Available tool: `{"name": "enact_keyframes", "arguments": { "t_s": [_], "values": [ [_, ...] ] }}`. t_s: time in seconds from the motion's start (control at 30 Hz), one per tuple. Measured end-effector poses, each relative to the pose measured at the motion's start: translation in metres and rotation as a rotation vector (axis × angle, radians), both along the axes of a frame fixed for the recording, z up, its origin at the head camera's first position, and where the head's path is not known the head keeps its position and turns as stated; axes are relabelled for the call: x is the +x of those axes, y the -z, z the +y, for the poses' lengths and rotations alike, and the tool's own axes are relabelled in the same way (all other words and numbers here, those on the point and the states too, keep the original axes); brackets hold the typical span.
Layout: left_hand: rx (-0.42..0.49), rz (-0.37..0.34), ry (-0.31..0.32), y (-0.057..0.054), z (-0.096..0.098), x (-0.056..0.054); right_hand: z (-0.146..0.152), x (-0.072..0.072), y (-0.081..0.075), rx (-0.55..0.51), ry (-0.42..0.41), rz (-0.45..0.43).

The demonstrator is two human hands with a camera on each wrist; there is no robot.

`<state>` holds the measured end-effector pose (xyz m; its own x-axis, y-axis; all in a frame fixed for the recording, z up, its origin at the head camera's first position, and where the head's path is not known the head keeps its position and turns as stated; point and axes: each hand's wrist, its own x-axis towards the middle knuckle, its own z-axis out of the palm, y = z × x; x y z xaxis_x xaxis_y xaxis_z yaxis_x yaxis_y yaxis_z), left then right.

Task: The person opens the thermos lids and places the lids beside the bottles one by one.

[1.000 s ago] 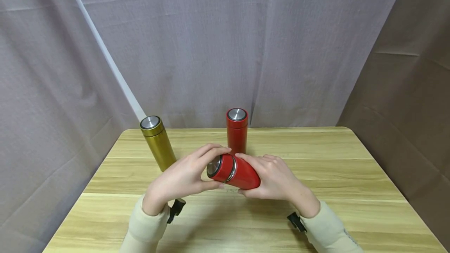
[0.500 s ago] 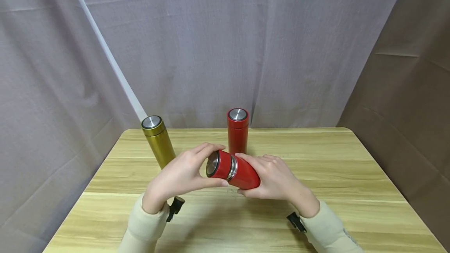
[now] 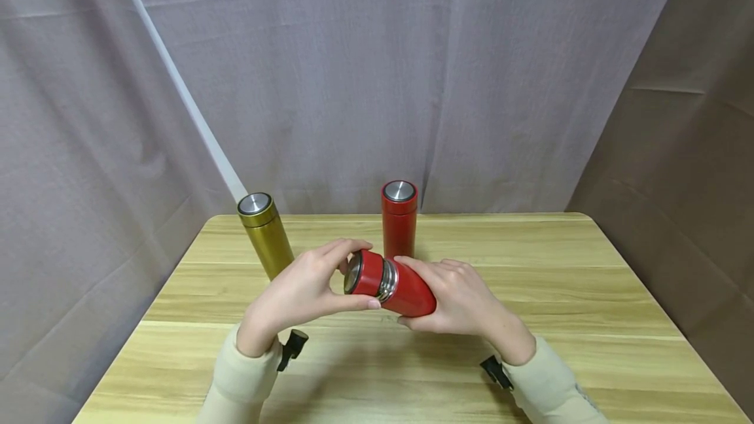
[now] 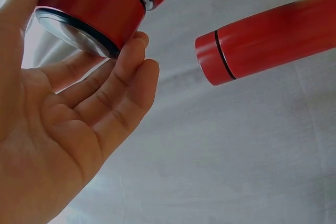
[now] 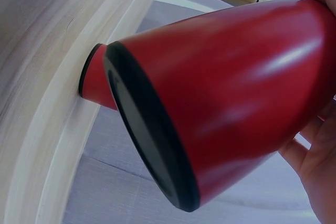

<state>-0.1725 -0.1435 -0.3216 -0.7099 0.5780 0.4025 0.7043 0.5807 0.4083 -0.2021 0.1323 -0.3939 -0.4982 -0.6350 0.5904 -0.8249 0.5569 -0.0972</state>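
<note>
A red thermos flask [image 3: 415,293] is tilted on its side above the table, its silver-topped end pointing left. My right hand [image 3: 456,296] grips its body. My left hand [image 3: 303,290] holds the red lid [image 3: 369,273] between the thumb below and the fingers above. Between lid and body shows a band of shiny steel neck [image 3: 388,282]. In the left wrist view the fingertips are at the edge of the lid [image 4: 94,6], around its dark-ringed metal top. The right wrist view looks at the flask's black-rimmed base [image 5: 152,129].
Another red thermos flask [image 3: 399,221] stands upright just behind the hands. A gold thermos flask [image 3: 268,241] stands at the left, partly behind the left hand. The wooden table [image 3: 559,280] is enclosed by grey curtains [image 3: 353,84] at the back and sides.
My left hand has turned and shifted slightly left with the lid. The steel neck between lid and body has widened. My right hand has stayed in place on the flask.
</note>
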Motion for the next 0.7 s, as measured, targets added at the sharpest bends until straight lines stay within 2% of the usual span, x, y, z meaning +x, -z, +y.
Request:
{"name": "enact_keyframes", "arguments": {
  "t_s": [0.27,0.43,0.7],
  "values": [
    [0.040,-0.015,0.014,-0.0005,0.0014,0.0008,0.0008,0.0001,0.0010,-0.007,-0.003,0.005],
    [0.059,0.002,0.019,0.0002,0.0018,0.0002,0.0012,0.0003,0.0016,-0.014,-0.007,0.005],
    [0.059,0.018,-0.001,-0.0004,0.0029,0.0015,0.0013,0.0001,0.0030,-0.010,-0.019,0.030]
  ]
}}
